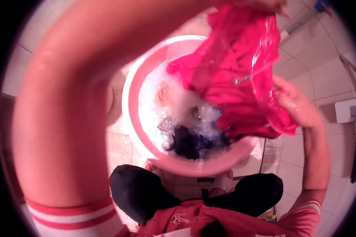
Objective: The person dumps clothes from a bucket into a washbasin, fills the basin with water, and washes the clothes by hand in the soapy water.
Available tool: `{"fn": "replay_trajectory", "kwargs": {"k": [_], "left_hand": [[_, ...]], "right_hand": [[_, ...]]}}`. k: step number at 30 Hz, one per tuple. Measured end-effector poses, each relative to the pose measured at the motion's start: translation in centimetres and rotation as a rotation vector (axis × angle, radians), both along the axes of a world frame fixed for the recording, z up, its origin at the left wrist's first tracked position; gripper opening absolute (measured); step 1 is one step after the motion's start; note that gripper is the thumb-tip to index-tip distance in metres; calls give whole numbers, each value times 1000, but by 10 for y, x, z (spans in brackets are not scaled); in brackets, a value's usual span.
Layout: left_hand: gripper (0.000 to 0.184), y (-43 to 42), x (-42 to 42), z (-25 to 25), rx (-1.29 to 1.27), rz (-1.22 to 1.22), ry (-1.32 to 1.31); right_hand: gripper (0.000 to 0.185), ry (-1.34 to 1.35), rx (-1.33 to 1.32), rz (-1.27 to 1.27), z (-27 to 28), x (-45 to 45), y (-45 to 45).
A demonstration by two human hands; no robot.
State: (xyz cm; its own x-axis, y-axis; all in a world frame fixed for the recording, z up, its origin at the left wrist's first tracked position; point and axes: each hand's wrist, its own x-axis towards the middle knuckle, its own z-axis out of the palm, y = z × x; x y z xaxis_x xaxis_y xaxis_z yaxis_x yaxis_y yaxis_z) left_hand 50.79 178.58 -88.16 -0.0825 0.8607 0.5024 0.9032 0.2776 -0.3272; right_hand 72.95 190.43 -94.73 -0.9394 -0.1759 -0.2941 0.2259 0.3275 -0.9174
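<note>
And here we are, crouched over a round pink plastic tub with a pale rim (pixel 127 98), our two hands well apart on the wet hot-pink garment with a small silvery mark (pixel 241 63)! Up beyond the tub's far edge, our left hand (pixel 271 5) has the top of the garment clamped in its fingers, though the view's upper border cuts part of that hand off. Over on the right, just outside the tub's right edge, our right hand (pixel 292 103) grips the garment's side, its fingertips partly hidden by the cloth. The garment hangs up above the tub's right half, its lower end spilling past the right edge, folds glistening. Below it, look at those white suds (pixel 148 112) along the left wall, a peach-coloured cloth (pixel 164 94) poking through left of centre, and dark navy fabric (pixel 186 143) lying soaked towards the near edge, closest to our knees
</note>
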Motion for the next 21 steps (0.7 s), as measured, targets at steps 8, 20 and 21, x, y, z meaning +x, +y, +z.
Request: {"fn": "replay_trajectory", "kwargs": {"k": [8,20,21], "left_hand": [[58,23,-16,-229,-167,7,-877],[34,-75,-57,-403,479,447,-1977],[34,-76,-55,-415,479,453,-1979]], "right_hand": [[39,-427,463,285,-128,-2,11],[57,212,736,-23,-348,-197,45],[50,65,398,-145,-349,-198,40]]}}
